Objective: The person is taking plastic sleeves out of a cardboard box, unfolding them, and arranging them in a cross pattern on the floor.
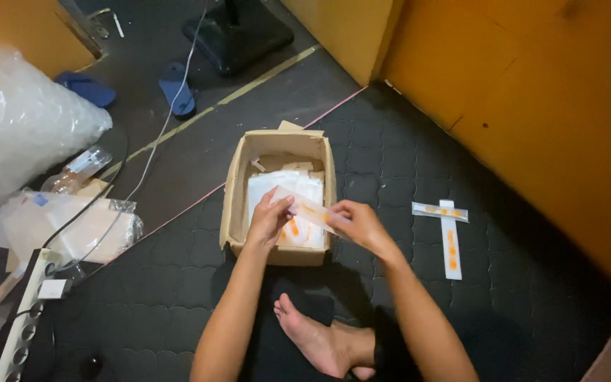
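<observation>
An open cardboard box [278, 194] sits on the dark quilted floor mat [164, 283], filled with white sachets [284, 191] whose contents are hard to make out. Over its front edge both hands hold a long clear sachet [310, 210] with orange patches, tilted down to the right. The left hand [270, 216] pinches its upper end, fingers closed on it; the right hand [362, 225] grips the lower end, hiding it. Two similar sachets [448, 230] lie crossed toward the mat's right edge.
</observation>
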